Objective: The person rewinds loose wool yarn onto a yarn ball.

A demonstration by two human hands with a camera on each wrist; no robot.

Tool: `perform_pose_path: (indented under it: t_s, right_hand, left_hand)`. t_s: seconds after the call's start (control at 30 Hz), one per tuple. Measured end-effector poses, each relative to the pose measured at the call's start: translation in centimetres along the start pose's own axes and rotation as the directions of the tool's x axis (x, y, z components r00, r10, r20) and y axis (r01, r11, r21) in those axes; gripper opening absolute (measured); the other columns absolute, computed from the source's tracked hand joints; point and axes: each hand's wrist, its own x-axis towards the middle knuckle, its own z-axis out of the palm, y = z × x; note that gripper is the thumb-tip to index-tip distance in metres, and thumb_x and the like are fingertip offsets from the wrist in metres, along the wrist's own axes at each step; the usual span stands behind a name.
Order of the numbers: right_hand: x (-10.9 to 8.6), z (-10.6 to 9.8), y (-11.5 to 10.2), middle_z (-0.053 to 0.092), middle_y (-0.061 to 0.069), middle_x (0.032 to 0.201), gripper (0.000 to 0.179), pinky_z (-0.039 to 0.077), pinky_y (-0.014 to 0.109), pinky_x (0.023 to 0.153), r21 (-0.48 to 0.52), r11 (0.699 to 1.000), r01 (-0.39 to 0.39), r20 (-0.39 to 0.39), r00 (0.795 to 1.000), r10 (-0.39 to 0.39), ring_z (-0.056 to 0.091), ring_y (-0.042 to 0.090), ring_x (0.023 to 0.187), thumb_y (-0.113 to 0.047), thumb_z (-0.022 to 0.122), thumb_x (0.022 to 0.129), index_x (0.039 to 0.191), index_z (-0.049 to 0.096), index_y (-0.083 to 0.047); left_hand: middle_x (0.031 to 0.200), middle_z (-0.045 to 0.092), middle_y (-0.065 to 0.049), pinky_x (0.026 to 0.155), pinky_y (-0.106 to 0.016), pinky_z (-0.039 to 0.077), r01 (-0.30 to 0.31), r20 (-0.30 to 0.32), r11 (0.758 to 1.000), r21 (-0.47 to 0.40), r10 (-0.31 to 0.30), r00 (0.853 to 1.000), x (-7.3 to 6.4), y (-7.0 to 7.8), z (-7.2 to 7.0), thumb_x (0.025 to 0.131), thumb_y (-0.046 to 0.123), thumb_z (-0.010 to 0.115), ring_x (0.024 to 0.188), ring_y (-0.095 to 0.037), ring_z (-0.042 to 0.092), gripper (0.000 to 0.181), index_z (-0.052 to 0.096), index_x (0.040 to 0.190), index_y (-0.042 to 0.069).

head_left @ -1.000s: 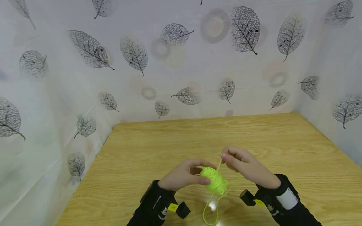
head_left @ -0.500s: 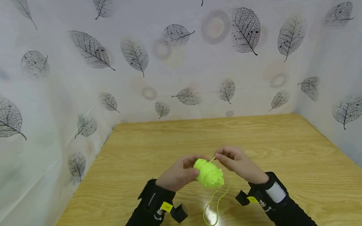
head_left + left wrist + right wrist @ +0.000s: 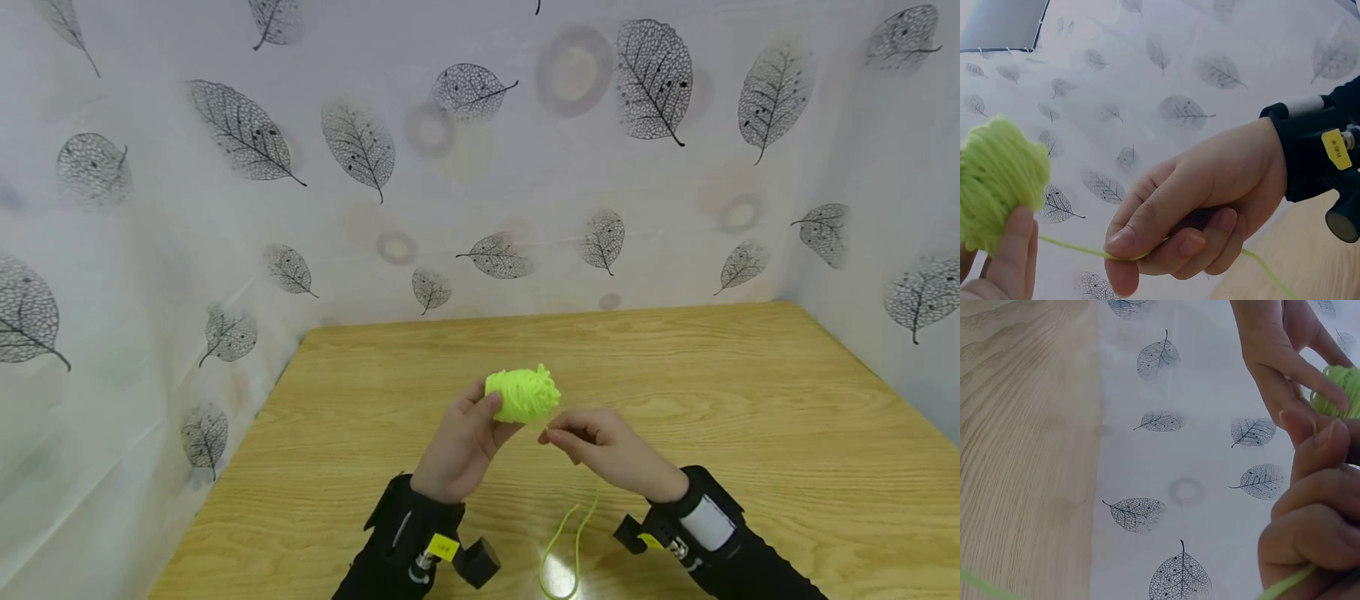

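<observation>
A neon yellow-green ball of yarn (image 3: 523,395) is held above the table in my left hand (image 3: 459,450), its thumb across the near side. My right hand (image 3: 611,450) is just right of and below the ball, pinching the yarn strand between thumb and index finger. In the left wrist view the strand (image 3: 1072,246) runs taut from the ball (image 3: 1004,181) to the right hand (image 3: 1191,206), then trails out beneath its curled fingers. The right wrist view shows the left hand's fingers against the ball (image 3: 1342,394), which the frame edge partly cuts off.
Below the hands a loose loop of yarn (image 3: 577,554) lies on the wooden table (image 3: 390,375). A white curtain (image 3: 495,183) printed with leaves surrounds the table at the back and sides. Both wrists carry black camera mounts (image 3: 478,563).
My left hand has raised the ball, moved it away and to the left, and turned it. My right hand has shifted left and slightly down, still pinching the strand, from above the ball to below it.
</observation>
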Motion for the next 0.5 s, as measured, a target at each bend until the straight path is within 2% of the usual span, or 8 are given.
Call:
perform_pose_path:
  t_s: [0.1, 0.23, 0.5]
  right_hand:
    - [0.0, 0.3, 0.0, 0.048, -0.008, 0.062, 0.017, 0.037, 0.019, 0.043, -0.026, 1.0, 0.0, 0.036, 0.999, 0.001, 0.038, 0.0, 0.05, -0.006, 0.05, 0.095, 0.094, 0.066, -0.004]
    - [-0.1, 0.7, -0.5, 0.041, -0.012, 0.06, 0.016, 0.031, 0.016, 0.041, -0.049, 0.998, -0.026, 0.099, 0.995, 0.031, 0.034, -0.002, 0.047, -0.012, 0.051, 0.095, 0.093, 0.066, -0.007]
    - [-0.4, 1.1, -2.1, 0.044, -0.013, 0.063, 0.018, 0.034, 0.015, 0.045, -0.117, 0.993, -0.011, 0.183, 0.983, 0.032, 0.036, -0.004, 0.051, -0.021, 0.053, 0.094, 0.085, 0.066, -0.014]
  left_hand:
    - [0.112, 0.053, -0.008, 0.088, -0.025, 0.048, -0.006, -0.136, 1.0, 0.028, 0.01, 0.991, 0.2, -0.1, 0.1, 0.094, 0.011, 0.053, 0.101, -0.016, 0.056, 0.023, 0.048, 0.115, 0.004]
    - [0.114, 0.051, -0.01, 0.088, -0.026, 0.049, -0.031, -0.255, 0.993, 0.11, 0.058, 0.965, 0.5, -0.5, -0.1, 0.092, 0.008, 0.055, 0.101, -0.017, 0.056, 0.026, 0.048, 0.116, 0.002]
    - [0.119, 0.046, -0.013, 0.09, -0.029, 0.046, -0.035, -0.346, 0.948, 0.317, 0.149, 0.926, 1.0, -1.0, -0.5, 0.089, 0.005, 0.06, 0.103, -0.02, 0.053, 0.037, 0.046, 0.122, -0.004]
